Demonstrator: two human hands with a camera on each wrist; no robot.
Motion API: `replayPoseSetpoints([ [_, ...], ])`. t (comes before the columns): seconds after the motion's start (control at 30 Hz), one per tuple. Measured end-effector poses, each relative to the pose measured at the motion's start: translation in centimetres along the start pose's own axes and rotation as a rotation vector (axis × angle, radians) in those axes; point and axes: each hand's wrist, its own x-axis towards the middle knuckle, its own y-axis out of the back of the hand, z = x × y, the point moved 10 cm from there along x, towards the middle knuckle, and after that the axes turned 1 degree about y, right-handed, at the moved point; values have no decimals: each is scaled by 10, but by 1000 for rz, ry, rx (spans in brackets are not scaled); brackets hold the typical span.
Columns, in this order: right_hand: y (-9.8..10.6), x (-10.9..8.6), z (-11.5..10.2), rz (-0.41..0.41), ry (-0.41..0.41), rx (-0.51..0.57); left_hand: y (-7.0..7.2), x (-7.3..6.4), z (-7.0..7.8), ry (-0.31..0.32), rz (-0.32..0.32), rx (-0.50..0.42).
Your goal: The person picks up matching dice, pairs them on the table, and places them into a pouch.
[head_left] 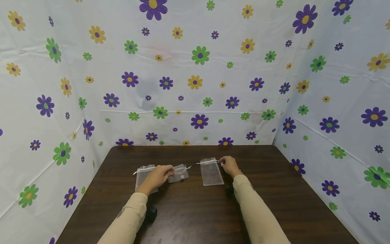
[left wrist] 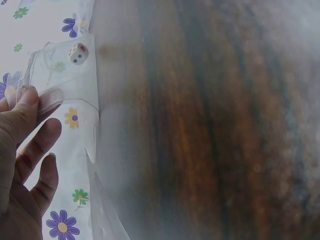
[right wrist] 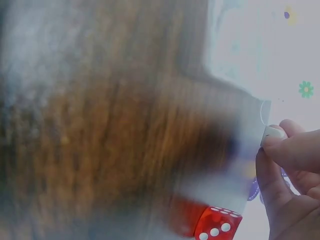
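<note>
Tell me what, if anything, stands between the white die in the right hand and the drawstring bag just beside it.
Nothing visible stands between the white die in the right hand and the sheer drawstring bag; whether it is open, I cannot tell.

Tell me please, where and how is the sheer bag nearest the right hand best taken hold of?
Probably by the drawstring at its far edge, coming from the right, where the right hand is. The bag lies flat, so its thin body likely offers little to pinch, while the drawstring's end sticks out on that side.
</note>
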Motion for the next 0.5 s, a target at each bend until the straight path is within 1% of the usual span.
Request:
replayPoseSetpoints([
  [0.4,1,1,-9,-8,-19,6,1,1,2,-6,-2,-1],
  [0.5,0,0,-12,-15,-17,6,-1,1,0,3,-7,4],
])
